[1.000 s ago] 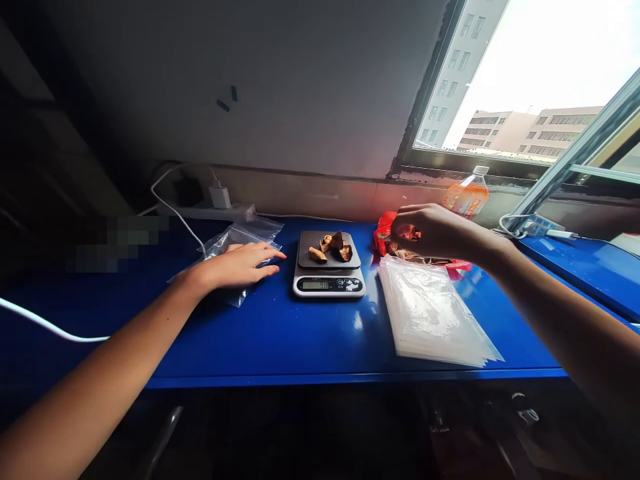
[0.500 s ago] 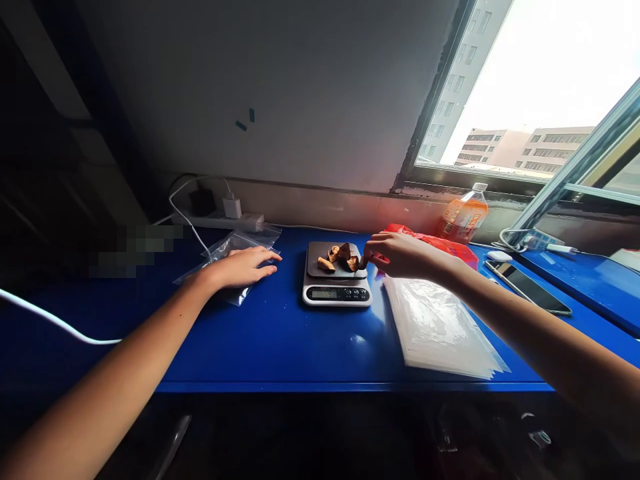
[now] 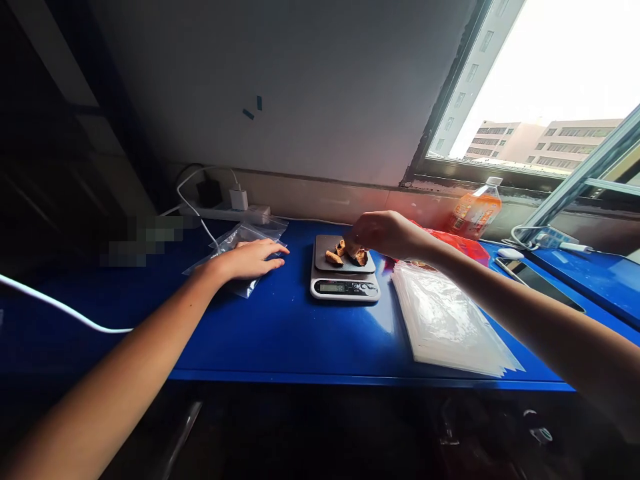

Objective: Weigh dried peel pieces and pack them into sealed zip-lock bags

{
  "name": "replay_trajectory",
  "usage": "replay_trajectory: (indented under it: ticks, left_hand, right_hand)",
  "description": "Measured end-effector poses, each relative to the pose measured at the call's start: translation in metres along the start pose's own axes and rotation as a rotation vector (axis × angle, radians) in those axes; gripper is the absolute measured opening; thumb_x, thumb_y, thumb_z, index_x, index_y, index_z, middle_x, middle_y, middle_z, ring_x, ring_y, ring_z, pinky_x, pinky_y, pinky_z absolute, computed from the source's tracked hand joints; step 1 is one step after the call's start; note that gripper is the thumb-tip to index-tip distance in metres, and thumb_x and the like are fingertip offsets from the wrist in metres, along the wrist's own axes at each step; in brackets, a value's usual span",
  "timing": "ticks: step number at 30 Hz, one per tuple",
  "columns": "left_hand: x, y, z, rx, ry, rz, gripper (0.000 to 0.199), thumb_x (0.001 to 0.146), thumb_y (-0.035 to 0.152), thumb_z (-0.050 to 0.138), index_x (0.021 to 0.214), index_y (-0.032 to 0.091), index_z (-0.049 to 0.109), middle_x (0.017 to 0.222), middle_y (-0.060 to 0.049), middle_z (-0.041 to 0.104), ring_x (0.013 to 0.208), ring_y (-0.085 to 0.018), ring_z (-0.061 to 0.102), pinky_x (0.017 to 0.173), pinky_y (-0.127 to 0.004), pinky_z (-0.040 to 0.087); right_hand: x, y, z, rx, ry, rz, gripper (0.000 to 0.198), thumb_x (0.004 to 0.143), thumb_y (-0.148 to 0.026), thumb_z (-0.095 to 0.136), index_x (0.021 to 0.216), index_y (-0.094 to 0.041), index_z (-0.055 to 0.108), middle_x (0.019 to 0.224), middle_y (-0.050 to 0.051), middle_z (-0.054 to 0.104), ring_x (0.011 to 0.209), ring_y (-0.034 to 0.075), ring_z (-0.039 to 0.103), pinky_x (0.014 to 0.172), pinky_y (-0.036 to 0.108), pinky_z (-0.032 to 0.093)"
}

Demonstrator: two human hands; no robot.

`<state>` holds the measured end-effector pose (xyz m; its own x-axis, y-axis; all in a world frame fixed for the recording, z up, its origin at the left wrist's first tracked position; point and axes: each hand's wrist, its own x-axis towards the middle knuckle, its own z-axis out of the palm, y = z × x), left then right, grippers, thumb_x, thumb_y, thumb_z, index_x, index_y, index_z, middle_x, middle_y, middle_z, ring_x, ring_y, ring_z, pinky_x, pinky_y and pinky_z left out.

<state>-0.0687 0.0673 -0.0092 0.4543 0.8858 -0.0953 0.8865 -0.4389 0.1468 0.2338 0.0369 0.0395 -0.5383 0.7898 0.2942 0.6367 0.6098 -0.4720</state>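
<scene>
A white kitchen scale (image 3: 345,290) stands on the blue table, its display lit, with digits that look like 98. On its grey plate lie several curled, dried brown pieces (image 3: 334,258). My right hand (image 3: 383,235) reaches over the plate's back right side, fingers pinched downward at one of the pieces; the fingertips are partly hidden behind the hand's own knuckles. My left hand (image 3: 253,259) rests palm down with fingers spread, lying over clear zip bags (image 3: 250,232) left of the scale.
Right of the scale lies a stack of clear plastic bags (image 3: 450,320). Behind it are a red plastic bag (image 3: 460,247) and an orange drink bottle (image 3: 477,210). A phone (image 3: 543,283) and a white earbud case (image 3: 510,254) lie farther right. A power strip (image 3: 257,213) with cables runs along the wall.
My right hand has moved from the plate's right edge up and inward over the pieces. My left hand stays on the zip bags. The whole view has shifted slightly.
</scene>
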Motion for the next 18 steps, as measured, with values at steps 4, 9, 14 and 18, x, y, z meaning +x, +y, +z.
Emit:
replay_trajectory:
  ticks: [4, 9, 14, 18]
  left_hand:
    - [0.0, 0.0, 0.0, -0.014, -0.007, -0.013, 0.052, 0.086, 0.049, 0.038, 0.132, 0.027, 0.049, 0.143, -0.005, 0.046, 0.131, -0.024, 0.04, 0.108, -0.041, 0.031]
    - [0.0, -0.002, 0.001, -0.021, 0.003, 0.007, 0.052, 0.086, 0.049, 0.037, 0.132, 0.026, 0.05, 0.142, -0.005, 0.046, 0.131, -0.024, 0.041, 0.109, -0.041, 0.03]
    - [-0.001, 0.003, -0.001, 0.063, -0.014, 0.006, 0.056, 0.085, 0.049, 0.035, 0.131, 0.024, 0.051, 0.14, -0.006, 0.049, 0.129, -0.028, 0.043, 0.108, -0.045, 0.031]
    - [0.003, 0.008, 0.0, 0.077, -0.037, 0.018, 0.059, 0.083, 0.052, 0.035, 0.133, 0.024, 0.051, 0.142, -0.007, 0.047, 0.131, -0.034, 0.039, 0.107, -0.05, 0.03]
  right_hand:
    - [0.01, 0.0, 0.006, -0.034, 0.042, 0.051, 0.019, 0.08, -0.032, 0.061, 0.087, -0.016, 0.068, 0.084, 0.004, 0.072, 0.069, 0.014, 0.064, 0.059, 0.024, 0.048]
    - [-0.002, 0.006, -0.018, -0.126, 0.189, 0.023, 0.02, 0.081, -0.034, 0.059, 0.086, -0.017, 0.069, 0.083, 0.005, 0.071, 0.072, 0.015, 0.064, 0.062, 0.026, 0.049]
    - [-0.046, 0.07, -0.063, -0.238, 0.438, 0.304, 0.022, 0.077, -0.038, 0.062, 0.082, -0.018, 0.07, 0.075, 0.007, 0.07, 0.066, 0.017, 0.063, 0.059, 0.027, 0.047]
    - [-0.076, 0.127, -0.079, -0.213, 0.315, 0.49, 0.02, 0.074, -0.031, 0.058, 0.079, -0.015, 0.07, 0.076, 0.007, 0.071, 0.068, 0.017, 0.063, 0.062, 0.026, 0.048]
